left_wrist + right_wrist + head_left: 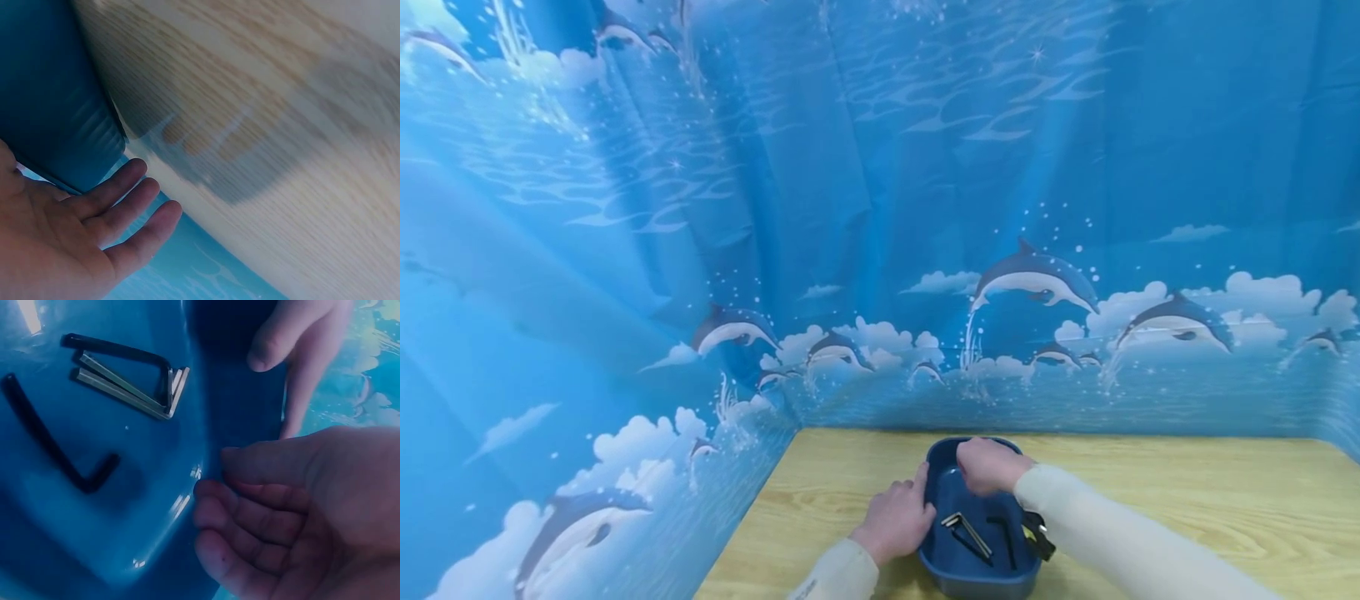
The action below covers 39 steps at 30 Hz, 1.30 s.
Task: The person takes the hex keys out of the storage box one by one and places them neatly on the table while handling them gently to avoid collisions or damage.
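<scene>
A blue container stands on the table, holding two metallic L-shaped keys, a black one against them and a separate black L-shaped key. My left hand grips its left wall, thumb on the inner side; in the left wrist view several fingers of the left hand hang loosely outside. At the far end my right hand reaches into the container. In the right wrist view the right hand has curled fingers beside the inner wall, with nothing visible between them.
A black and yellow tool lies at the container's right side, partly behind the right sleeve. The wood-grain table extends to the right, and a blue curtain with dolphins hangs behind and to the left.
</scene>
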### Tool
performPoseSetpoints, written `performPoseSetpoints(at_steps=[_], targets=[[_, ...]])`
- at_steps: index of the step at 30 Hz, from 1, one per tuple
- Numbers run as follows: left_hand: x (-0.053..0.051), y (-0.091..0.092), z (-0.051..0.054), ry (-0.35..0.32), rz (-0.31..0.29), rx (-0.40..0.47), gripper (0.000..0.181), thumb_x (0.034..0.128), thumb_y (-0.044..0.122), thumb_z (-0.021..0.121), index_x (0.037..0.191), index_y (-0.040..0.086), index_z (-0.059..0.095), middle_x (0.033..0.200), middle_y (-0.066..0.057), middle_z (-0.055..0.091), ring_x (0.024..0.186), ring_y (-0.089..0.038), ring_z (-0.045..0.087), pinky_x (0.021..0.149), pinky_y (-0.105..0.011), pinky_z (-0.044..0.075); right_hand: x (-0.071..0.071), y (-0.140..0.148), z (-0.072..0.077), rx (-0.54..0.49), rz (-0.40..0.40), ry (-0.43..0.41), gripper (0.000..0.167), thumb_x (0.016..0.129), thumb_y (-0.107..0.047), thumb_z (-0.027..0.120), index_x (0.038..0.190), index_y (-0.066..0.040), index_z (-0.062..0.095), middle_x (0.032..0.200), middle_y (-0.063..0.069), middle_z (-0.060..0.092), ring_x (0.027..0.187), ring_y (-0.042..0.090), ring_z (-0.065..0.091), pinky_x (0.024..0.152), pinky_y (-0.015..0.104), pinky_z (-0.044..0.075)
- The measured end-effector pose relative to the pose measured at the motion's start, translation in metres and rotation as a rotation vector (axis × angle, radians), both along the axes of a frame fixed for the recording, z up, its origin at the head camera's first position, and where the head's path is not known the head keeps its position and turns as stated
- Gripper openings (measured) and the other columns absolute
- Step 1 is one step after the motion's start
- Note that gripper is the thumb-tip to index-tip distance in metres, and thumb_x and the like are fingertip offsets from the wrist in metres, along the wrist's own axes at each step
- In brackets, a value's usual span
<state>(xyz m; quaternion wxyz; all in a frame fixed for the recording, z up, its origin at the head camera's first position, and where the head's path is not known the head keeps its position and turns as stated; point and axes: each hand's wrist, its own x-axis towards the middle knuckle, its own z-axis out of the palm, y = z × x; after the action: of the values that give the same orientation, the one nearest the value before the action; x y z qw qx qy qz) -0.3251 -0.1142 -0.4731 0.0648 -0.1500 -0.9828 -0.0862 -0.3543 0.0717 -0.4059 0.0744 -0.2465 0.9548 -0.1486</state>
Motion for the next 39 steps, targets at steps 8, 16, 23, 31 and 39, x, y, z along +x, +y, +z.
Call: performPoseSetpoints(at_steps=[8, 16, 23, 31, 39], targets=[[-0.002, 0.0, 0.002, -0.026, 0.002, -0.012, 0.061, 0.0996, 0.033, 0.049, 0.156, 0.012, 0.036, 0.12, -0.013, 0.069, 0.107, -0.029, 0.065, 0.08, -0.05, 0.054, -0.008, -0.015, -0.015, 0.059, 0.0, 0.011, 0.029, 0.094, -0.002, 0.06, 0.069, -0.013, 0.052, 0.057, -0.001, 0.041, 0.05, 0.014, 0.041, 0.051, 0.03, 0.033], [0.0, 0.0, 0.003, -0.035, -0.003, -0.014, 0.061, 0.1001, 0.033, 0.049, 0.156, 0.011, 0.036, 0.122, -0.013, 0.069, 0.108, -0.028, 0.065, 0.081, -0.05, 0.054, -0.01, -0.023, -0.022, 0.09, -0.009, 0.017, 0.018, 0.09, -0.001, 0.065, 0.074, -0.01, 0.062, 0.064, 0.003, 0.058, 0.054, 0.017, 0.054, 0.051, 0.032, 0.043], [-0.004, 0.0, 0.003, -0.099, 0.007, -0.015, 0.06, 0.1018, 0.034, 0.046, 0.157, 0.012, 0.034, 0.126, -0.012, 0.067, 0.112, -0.028, 0.064, 0.085, -0.051, 0.054, -0.013, -0.03, -0.03, 0.061, 0.007, -0.002, 0.009, 0.093, -0.013, 0.069, 0.086, -0.007, 0.072, 0.067, 0.004, 0.062, 0.057, 0.018, 0.058, 0.055, 0.034, 0.048], [-0.003, -0.001, 0.004, -0.103, 0.002, -0.011, 0.06, 0.1027, 0.035, 0.046, 0.157, 0.011, 0.035, 0.129, -0.013, 0.066, 0.115, -0.028, 0.064, 0.086, -0.051, 0.054, -0.013, -0.033, -0.034, 0.062, -0.001, -0.009, 0.011, 0.093, -0.013, 0.069, 0.083, -0.008, 0.071, 0.068, 0.004, 0.062, 0.059, 0.018, 0.057, 0.057, 0.034, 0.049], [-0.003, 0.001, 0.004, -0.086, 0.009, -0.025, 0.06, 0.1015, 0.035, 0.047, 0.156, 0.012, 0.036, 0.126, -0.013, 0.067, 0.113, -0.028, 0.064, 0.083, -0.05, 0.054, -0.014, -0.031, -0.033, 0.09, -0.03, -0.012, 0.006, 0.093, -0.01, 0.069, 0.089, -0.006, 0.072, 0.074, 0.006, 0.065, 0.062, 0.019, 0.058, 0.059, 0.036, 0.05]])
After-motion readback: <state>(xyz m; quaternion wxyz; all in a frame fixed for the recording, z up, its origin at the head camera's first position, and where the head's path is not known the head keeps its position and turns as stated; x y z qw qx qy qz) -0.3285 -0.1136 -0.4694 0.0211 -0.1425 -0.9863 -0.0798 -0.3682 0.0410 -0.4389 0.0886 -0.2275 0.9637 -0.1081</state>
